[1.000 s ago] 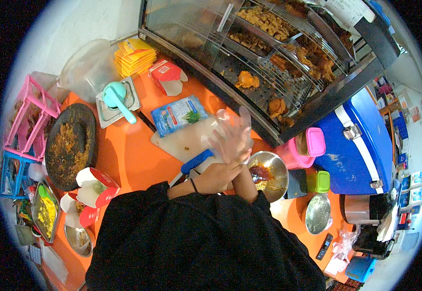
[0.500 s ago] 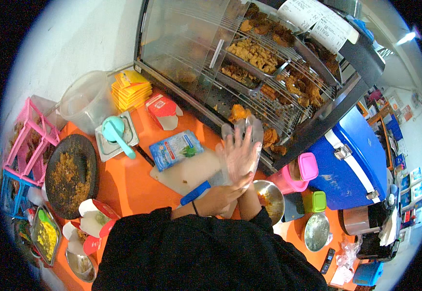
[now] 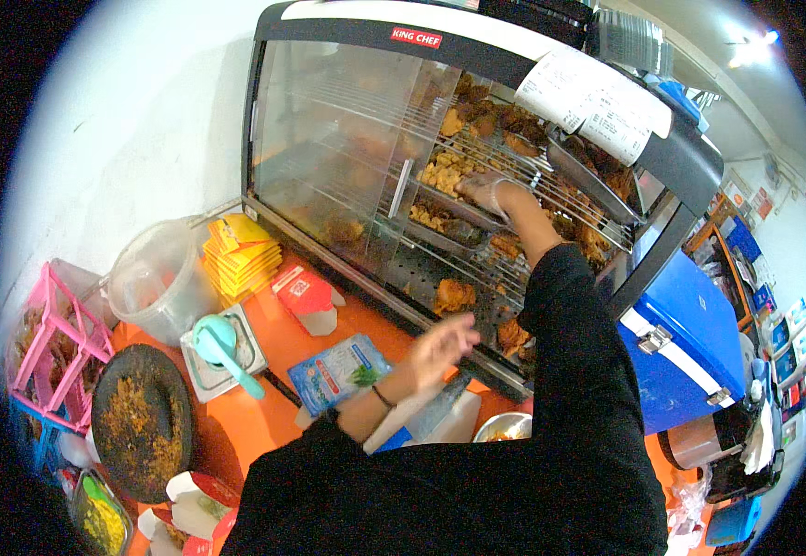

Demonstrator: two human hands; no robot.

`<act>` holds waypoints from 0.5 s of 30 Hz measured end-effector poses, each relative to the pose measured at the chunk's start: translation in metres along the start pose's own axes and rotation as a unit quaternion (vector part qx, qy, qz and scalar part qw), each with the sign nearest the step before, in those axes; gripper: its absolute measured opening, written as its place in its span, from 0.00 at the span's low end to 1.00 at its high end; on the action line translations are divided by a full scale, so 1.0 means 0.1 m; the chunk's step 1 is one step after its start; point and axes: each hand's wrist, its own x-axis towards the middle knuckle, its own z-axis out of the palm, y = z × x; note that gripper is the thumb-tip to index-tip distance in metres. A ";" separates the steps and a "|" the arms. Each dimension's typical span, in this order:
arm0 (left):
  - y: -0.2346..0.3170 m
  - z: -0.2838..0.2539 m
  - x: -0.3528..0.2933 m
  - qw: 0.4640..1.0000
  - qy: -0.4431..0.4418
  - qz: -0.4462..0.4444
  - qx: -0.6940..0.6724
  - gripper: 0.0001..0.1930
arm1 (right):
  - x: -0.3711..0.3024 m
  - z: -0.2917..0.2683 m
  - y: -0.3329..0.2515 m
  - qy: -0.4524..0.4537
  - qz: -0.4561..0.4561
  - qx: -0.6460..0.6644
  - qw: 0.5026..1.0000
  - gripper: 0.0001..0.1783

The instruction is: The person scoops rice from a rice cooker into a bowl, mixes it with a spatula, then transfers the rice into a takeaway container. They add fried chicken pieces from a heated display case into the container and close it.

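Observation:
Reaching into the warming cabinet, my right hand, in a clear plastic glove, touches a metal tray of small golden fried pieces. Its fingertips are hidden, so whether they grip anything does not show. My bare left hand is open and empty, fingers stretched out, above the orange counter in front of the cabinet. Beneath it lie a pale cutting board and a knife blade with a blue handle. A blue packet is just left of that hand. Larger fried pieces sit on the cabinet floor.
The cabinet's sliding glass covers its left half. Left on the counter are a red carton, yellow packets, a teal scoop, a clear bucket and a dark stone mortar. A blue cool box stands right.
My right hand has gone from above the counter up into the cabinet's tray. My left hand has let go of the right wrist and stays low, fingers extended. The view has tilted upward.

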 end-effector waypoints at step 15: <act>0.58 -0.28 1.30 0.984 0.124 -0.025 -0.128 0.40 | -0.09 -0.03 -0.15 0.058 -0.154 -0.104 0.981 0.28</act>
